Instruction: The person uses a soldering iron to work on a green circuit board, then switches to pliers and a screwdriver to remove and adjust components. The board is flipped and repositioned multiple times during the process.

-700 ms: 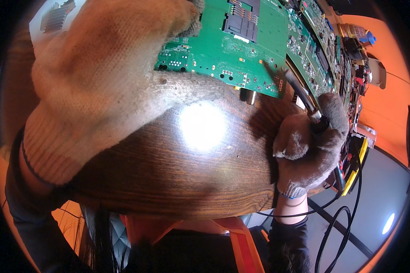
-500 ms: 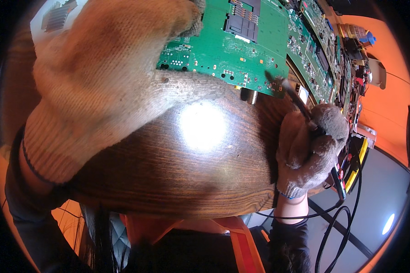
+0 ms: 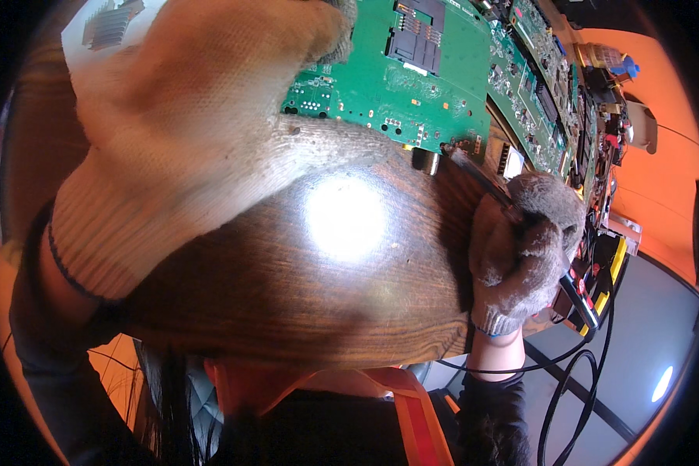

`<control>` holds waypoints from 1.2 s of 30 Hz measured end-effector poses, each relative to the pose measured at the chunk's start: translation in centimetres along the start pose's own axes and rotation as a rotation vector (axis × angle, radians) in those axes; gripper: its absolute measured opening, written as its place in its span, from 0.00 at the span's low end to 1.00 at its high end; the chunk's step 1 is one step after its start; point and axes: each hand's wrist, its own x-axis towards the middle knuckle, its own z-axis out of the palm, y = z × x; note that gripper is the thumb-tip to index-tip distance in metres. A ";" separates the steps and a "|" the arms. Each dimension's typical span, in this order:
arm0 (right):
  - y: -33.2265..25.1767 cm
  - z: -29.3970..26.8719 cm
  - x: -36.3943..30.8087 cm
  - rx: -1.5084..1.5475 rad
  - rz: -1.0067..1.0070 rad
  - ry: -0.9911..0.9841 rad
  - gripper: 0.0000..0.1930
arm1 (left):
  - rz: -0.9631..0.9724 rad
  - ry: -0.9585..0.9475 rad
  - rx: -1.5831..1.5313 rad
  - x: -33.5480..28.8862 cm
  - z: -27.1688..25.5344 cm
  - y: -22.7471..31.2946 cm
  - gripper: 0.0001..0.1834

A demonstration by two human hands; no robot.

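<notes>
A green circuit board (image 3: 365,97) with a dark card slot (image 3: 415,39) and a round metal connector (image 3: 426,161) lies at the top middle. My gloved left hand (image 3: 194,116) grips its left side, thumb along the near edge and the other fingers partly cut off by the picture's top. In my gloved right hand (image 3: 526,248) is a soldering iron (image 3: 483,179), its black cable trailing from the handle's rear. The iron's tip is at the board's near edge, just right of the metal connector; whether it touches is too small to tell.
More circuit boards (image 3: 547,93) are piled along the right side of the brown wooden table (image 3: 303,303). A finned heat sink (image 3: 115,25) sits at the top left. The black cable (image 3: 547,404) loops off the table's right edge, near a yellow-edged object (image 3: 615,262).
The iron's tip has shifted left and nearer along the board's edge, with my right hand moving slightly left. My left hand has moved a little right and keeps its grip.
</notes>
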 end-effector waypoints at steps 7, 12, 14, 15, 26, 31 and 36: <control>-1.3 0.5 0.5 0.711 0.426 0.051 0.13 | 0.616 0.018 0.286 1.0 -0.9 -3.8 0.22; 0.2 1.7 1.4 1.489 0.610 -0.044 0.16 | 0.807 0.114 0.695 2.4 -0.6 -4.0 0.25; 0.5 1.4 1.0 1.502 0.576 0.098 0.14 | 0.954 0.240 0.927 1.1 -1.0 -3.2 0.25; 0.6 1.2 0.8 1.501 0.605 0.120 0.14 | 0.917 0.207 0.954 0.7 -0.9 -2.8 0.25; -1.0 1.6 1.5 1.442 0.705 0.167 0.09 | 0.805 0.304 1.235 -1.8 -0.2 -0.6 0.30; -1.0 1.3 1.4 1.362 0.585 0.173 0.11 | 0.880 0.396 1.160 -2.9 -0.2 0.5 0.32; -1.0 1.3 1.1 1.269 0.377 0.192 0.20 | 0.865 0.390 0.605 -8.4 2.7 2.4 0.23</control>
